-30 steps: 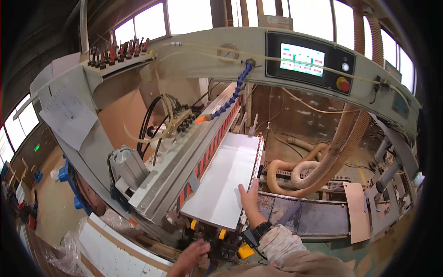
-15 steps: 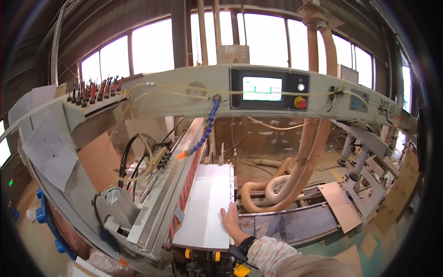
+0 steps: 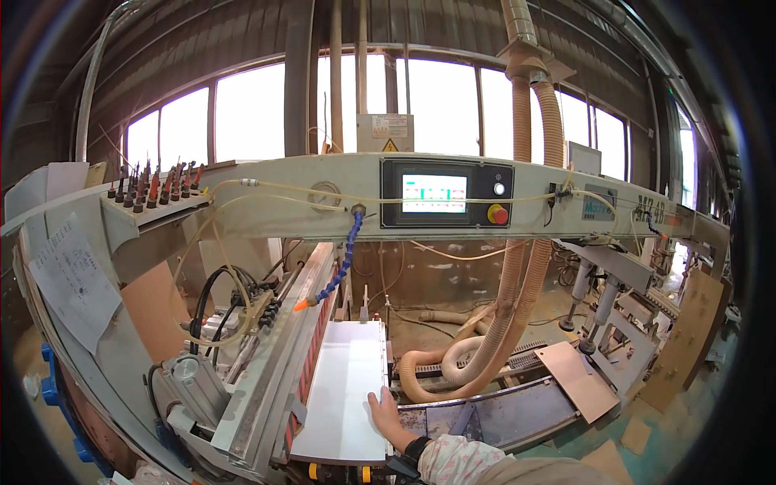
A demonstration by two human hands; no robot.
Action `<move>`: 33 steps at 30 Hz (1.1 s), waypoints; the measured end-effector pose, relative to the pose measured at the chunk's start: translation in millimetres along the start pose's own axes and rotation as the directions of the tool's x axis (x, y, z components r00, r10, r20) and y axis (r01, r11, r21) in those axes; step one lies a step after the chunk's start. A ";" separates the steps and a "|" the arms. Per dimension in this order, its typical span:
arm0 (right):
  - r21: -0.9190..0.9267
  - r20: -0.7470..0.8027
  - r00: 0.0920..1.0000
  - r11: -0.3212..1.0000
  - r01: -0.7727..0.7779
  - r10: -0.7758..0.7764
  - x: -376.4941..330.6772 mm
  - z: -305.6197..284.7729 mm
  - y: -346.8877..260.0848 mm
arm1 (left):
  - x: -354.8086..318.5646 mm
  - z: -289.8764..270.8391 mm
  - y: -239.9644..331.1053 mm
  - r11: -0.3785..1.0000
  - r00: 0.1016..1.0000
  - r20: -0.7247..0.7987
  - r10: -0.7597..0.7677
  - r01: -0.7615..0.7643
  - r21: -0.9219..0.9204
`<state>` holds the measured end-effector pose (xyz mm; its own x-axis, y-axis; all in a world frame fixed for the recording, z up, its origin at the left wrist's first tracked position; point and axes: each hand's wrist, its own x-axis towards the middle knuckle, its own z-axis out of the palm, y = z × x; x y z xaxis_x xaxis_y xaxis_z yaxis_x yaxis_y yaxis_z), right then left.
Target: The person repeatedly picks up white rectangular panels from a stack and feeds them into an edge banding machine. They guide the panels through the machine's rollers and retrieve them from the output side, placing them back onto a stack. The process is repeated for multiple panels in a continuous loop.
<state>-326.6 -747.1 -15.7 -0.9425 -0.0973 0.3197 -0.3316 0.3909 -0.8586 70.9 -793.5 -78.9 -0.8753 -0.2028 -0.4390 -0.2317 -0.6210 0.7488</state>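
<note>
A long white panel (image 3: 343, 396) lies flat on the machine bed, alongside a metal rail with red and black stripes. At the panel's right edge rests my right hand (image 3: 388, 418). Its thumb is spread onto the white face, while the fingers stretch forward along the edge. They do not look wrapped round anything, though their undersides are hidden. A dark band circles the wrist, below a light patterned sleeve (image 3: 457, 461). My left hand is out of the picture.
A beam with a lit screen (image 3: 434, 194) and a red stop button (image 3: 497, 214) crosses above the panel. From it hangs a blue jointed hose (image 3: 349, 250) with an orange tip. Thick ribbed ducts (image 3: 517, 291) coil at right, near a brown board (image 3: 578, 381). Drill bits (image 3: 153, 190) stand at left.
The view has tilted upward, so the whole scene sits lower and slightly further left. My right hand stays at about the same spot on the panel's edge.
</note>
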 end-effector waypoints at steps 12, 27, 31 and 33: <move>0.279 0.103 0.974 0.934 -0.221 0.200 2.0 -22.0 -3.5 | 29.9 5.1 -33.3 0.998 0.998 -0.044 0.055 -0.054 0.015; 0.451 0.503 0.651 0.470 -0.759 0.568 -24.4 -215.8 191.5 | 22.6 224.7 153.3 0.528 0.993 0.000 0.115 -0.061 0.847; 0.451 0.578 0.609 0.409 -0.793 0.544 -27.8 -229.6 209.1 | 82.4 297.8 216.1 -0.199 0.928 0.280 0.247 -0.234 0.952; 0.450 0.655 0.565 0.342 -0.825 0.501 -30.8 -230.1 216.9 | 114.7 317.2 231.8 -0.305 0.935 0.289 0.205 -0.219 0.927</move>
<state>-360.0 -448.8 -119.6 -0.7262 -0.4585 -0.5122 0.6454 -0.1982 -0.7377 -217.9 -720.6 201.9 -0.9886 -0.0983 -0.1139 -0.1308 0.9354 0.3284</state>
